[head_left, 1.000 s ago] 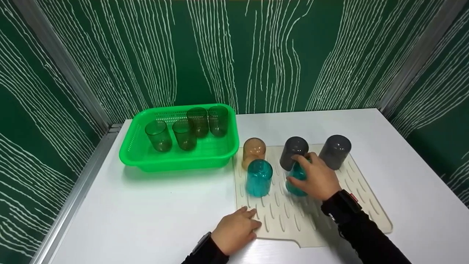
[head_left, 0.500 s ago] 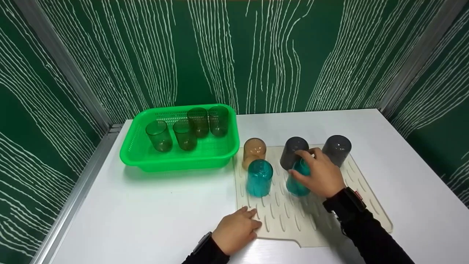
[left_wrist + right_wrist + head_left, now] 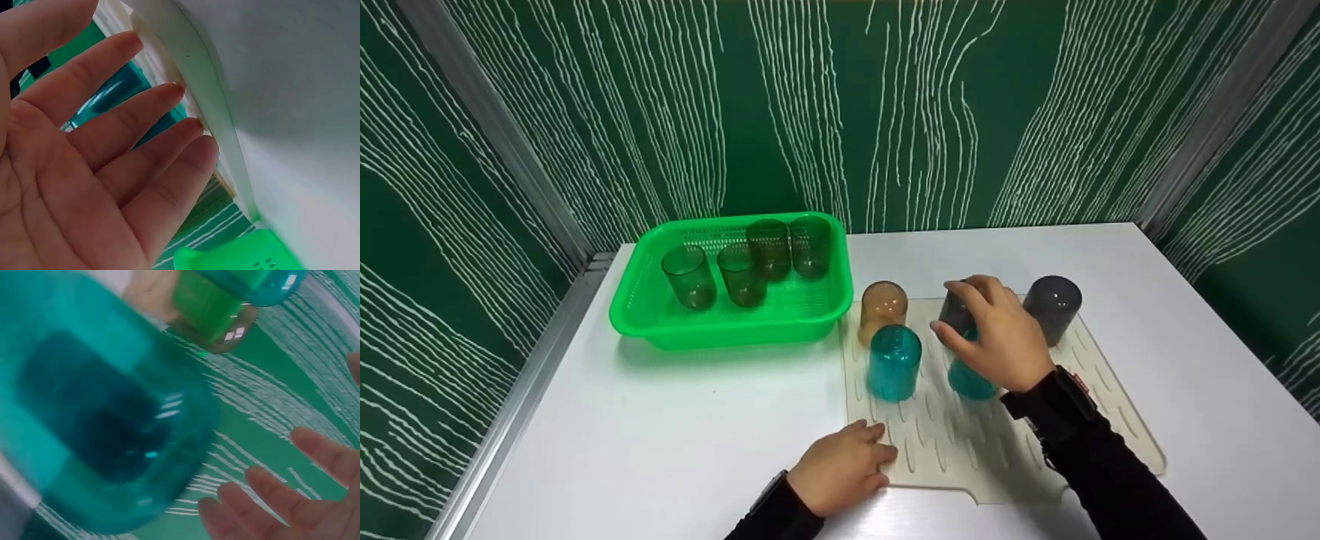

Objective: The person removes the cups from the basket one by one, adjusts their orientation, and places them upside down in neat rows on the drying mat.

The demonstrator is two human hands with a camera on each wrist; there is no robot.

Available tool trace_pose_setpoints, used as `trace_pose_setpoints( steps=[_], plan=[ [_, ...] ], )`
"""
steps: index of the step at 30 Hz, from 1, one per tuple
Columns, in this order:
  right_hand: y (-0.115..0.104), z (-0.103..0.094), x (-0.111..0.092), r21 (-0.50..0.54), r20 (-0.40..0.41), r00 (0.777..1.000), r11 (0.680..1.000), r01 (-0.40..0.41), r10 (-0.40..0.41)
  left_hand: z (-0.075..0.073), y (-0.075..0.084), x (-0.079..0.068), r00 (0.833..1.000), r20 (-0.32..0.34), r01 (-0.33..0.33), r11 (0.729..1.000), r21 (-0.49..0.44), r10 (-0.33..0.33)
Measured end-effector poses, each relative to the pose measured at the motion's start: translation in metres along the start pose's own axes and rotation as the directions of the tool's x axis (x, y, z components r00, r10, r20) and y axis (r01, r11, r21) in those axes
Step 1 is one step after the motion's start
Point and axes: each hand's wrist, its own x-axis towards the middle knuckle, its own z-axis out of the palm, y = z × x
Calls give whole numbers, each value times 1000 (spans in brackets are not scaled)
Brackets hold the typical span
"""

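My right hand (image 3: 1003, 339) is held over the front right teal glass (image 3: 971, 381), fingers spread and nothing between them. In the right wrist view this glass (image 3: 107, 422) stands apart from the fingers (image 3: 281, 495), which are up beyond its base end. Just behind it is a dark grey glass (image 3: 955, 311), partly covered by my fingers. Another teal glass (image 3: 894, 364) stands upside down to the left, in front of an amber glass (image 3: 883, 301). My left hand (image 3: 840, 469) rests at the near left edge of the cream ridged mat (image 3: 926, 454), fingers extended; the left wrist view shows its fingertips (image 3: 174, 93) at that edge.
A green plastic basket (image 3: 735, 331) with several brownish, upright glasses (image 3: 742, 277) stands at the back left of the white table (image 3: 660, 442). A second dark grey glass (image 3: 1052, 304) stands upside down at the mat's back right. Green walls with white lines enclose the table.
My right hand has let go of the front right teal glass and risen slightly above it, toward the back left. The glass stays on the mat. My left hand is nearly still.
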Motion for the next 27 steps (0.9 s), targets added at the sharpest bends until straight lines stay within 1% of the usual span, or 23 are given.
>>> trace_pose_setpoints(
  steps=[2, 4, 6, 8, 10, 13, 14, 16, 18, 20, 22, 26, 27],
  plan=[
    [-7, 0, 4, -1, -12, 1000, 1000, 18, -18, -4, -5, -1, 1000, -20, 3, 1000, -26, -3],
    [-14, 0, 8, 0, -13, 999, 999, 32, -32, -10, -10, -3, 998, -53, 19, 998, -62, -22],
    [-20, 0, 13, 11, -4, 999, 999, 46, -46, -18, -18, -6, 993, -106, 46, 995, -89, -55],
    [-26, 2, 18, 19, 3, 998, 998, 62, -62, -28, -27, -8, 980, -177, 71, 991, -111, -90],
    [-33, 3, 23, 31, 9, 997, 996, 80, -80, -38, -36, -10, 959, -257, 89, 988, -128, -119],
    [-43, 7, 31, 44, 17, 995, 994, 101, -102, -55, -49, -11, 920, -365, 110, 988, -113, -144],
    [-46, 8, 33, 48, 20, 994, 993, 106, -107, -61, -54, -11, 907, -394, 114, 988, -102, -146],
    [-53, 9, 39, 61, 31, 993, 992, 109, -111, -72, -62, -10, 888, -432, 132, 988, -84, -156],
    [-59, 10, 45, 71, 47, 993, 992, 103, -107, -83, -70, -7, 874, -454, 156, 985, -71, -171],
    [-66, 12, 52, 96, 69, 992, 991, 95, -102, -92, -79, -2, 860, -468, 194, 979, -69, -203],
    [-73, 14, 59, 121, 98, 990, 989, 88, -100, -99, -88, 3, 841, -482, 237, 968, -81, -246],
    [-86, 23, 74, 158, 157, 982, 984, 77, -102, -112, -105, 14, 802, -491, 310, 940, -145, -340],
    [-90, 26, 77, 164, 172, 980, 984, 74, -102, -114, -109, 17, 796, -483, 325, 931, -166, -365]
  ],
)
